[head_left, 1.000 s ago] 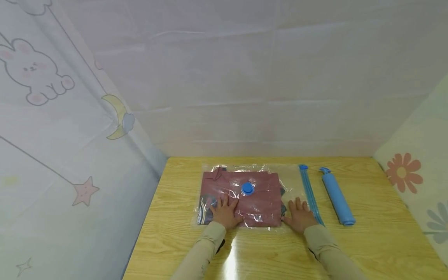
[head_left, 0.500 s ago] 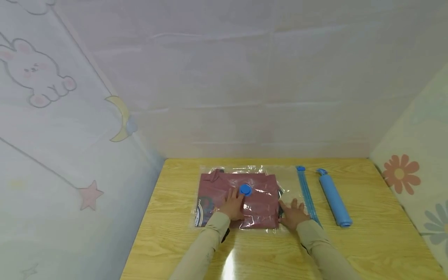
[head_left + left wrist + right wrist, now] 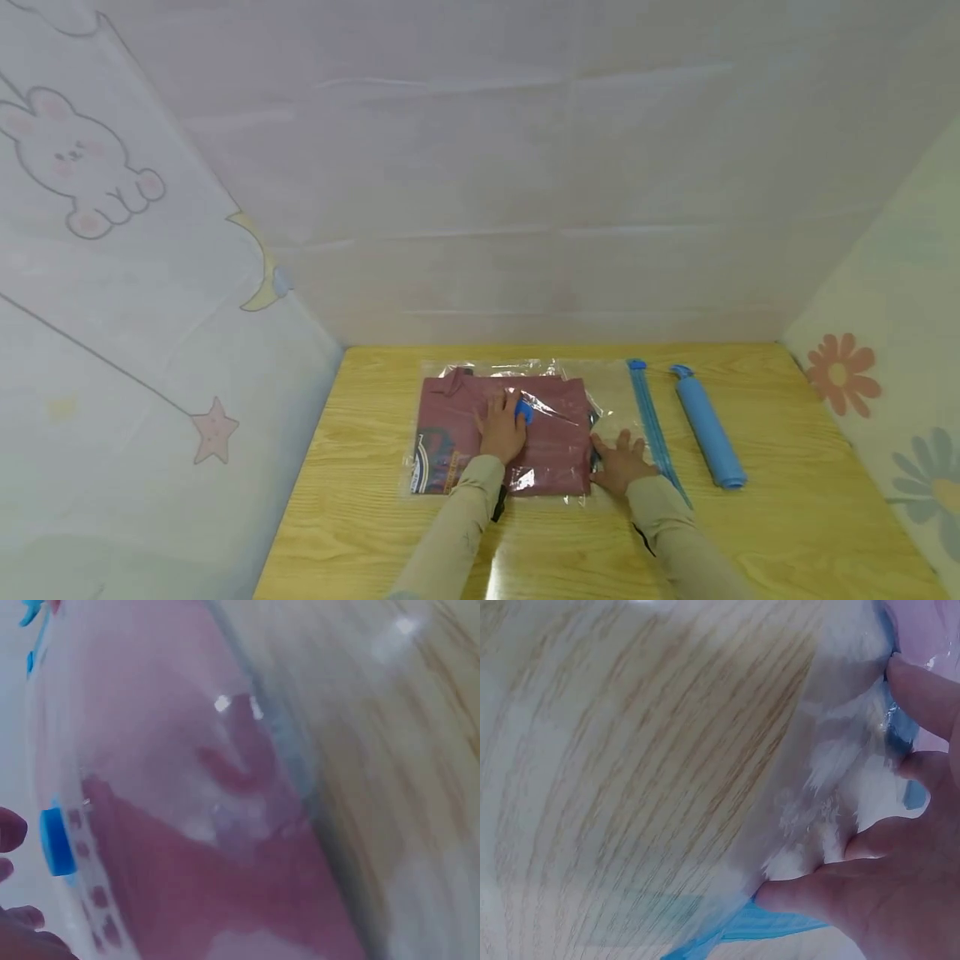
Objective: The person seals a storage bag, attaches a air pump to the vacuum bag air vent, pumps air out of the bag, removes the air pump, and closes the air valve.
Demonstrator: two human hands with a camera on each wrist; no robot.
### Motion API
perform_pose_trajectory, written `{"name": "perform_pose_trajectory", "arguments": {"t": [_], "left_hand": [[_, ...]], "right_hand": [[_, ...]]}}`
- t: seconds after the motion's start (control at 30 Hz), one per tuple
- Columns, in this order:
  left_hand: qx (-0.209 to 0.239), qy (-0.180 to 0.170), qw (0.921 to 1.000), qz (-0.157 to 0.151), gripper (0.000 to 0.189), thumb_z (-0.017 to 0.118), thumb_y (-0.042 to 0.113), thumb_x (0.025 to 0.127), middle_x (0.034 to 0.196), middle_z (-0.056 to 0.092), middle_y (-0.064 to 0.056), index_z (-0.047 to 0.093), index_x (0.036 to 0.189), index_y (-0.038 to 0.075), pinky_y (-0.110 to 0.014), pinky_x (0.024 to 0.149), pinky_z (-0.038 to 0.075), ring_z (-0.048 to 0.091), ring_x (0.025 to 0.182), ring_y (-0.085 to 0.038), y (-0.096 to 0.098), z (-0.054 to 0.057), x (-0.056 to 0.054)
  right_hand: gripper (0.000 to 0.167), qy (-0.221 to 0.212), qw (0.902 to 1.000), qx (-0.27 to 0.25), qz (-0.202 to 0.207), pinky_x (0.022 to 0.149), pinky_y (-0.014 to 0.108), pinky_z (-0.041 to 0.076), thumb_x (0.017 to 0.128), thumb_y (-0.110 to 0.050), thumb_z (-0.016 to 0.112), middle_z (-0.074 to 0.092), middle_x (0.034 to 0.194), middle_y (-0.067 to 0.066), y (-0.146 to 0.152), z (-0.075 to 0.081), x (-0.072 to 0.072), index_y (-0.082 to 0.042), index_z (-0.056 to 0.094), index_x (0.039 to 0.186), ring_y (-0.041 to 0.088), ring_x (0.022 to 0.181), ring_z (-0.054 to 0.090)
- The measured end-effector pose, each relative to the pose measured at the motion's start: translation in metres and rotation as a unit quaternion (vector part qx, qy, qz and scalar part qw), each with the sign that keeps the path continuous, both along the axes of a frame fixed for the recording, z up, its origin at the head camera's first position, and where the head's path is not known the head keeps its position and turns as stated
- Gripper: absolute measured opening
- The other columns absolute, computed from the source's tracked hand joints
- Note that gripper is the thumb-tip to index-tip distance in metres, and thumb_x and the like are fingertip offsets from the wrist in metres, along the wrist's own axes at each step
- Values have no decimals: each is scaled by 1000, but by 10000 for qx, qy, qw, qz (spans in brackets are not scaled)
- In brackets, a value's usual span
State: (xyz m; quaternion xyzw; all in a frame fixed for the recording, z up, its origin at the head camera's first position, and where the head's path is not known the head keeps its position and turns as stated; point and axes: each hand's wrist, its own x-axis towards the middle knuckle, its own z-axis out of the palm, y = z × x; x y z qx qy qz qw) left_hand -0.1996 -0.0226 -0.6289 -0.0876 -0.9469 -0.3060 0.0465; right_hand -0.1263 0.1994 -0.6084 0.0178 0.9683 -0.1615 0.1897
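The bag [image 3: 611, 396] is glossy plastic; its garment [image 3: 555, 446], matt cloth; the three-o'clock pump [image 3: 708, 429], smooth plastic; the table [image 3: 360, 533], shiny wood.

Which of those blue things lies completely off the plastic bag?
The long blue pump, lying to the right of the plastic bag; the round blue cap and blue zip strip are both on it.

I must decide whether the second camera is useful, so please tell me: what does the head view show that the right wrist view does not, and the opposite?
Only the head view: the left hand, the blue cap partly hidden by it, the blue pump and the printed left wall.
Only the right wrist view: what looks like the palm side of the right hand.
Both: that hand, the clear bag, teal zip strip, maroon cloth and table.
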Motion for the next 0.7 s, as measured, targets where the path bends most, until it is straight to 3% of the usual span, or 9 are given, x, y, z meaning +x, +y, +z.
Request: {"name": "perform_pose_trajectory", "arguments": {"t": [0.13,0.3,0.7], "left_hand": [[-197,-217,9996,48,48,50,28,98,158,27,-16,44,145,21,-73,111,6,16,145,-47,-1,-12,-1],[-127,-612,9980,-126,51,49,33,97,160,22,-13,41,147,24,-71,112,2,4,149,-43,-5,-21,-3],[253,-279,9992,-118,43,62,28,91,158,29,-13,54,133,24,-73,110,3,10,147,-45,-6,-31,-6]], "right_hand": [[75,17,10000,-59,3,84,83,32,85,-32,71,15,147,45,-2,1,2,-11,36,149,68,132,14],[74,47,10000,-70,39,84,84,31,86,-31,71,15,147,45,-2,5,5,-11,36,148,68,132,14],[75,35,10000,-46,70,86,83,32,87,-30,69,11,148,45,4,1,4,-11,33,150,69,133,10]]}}
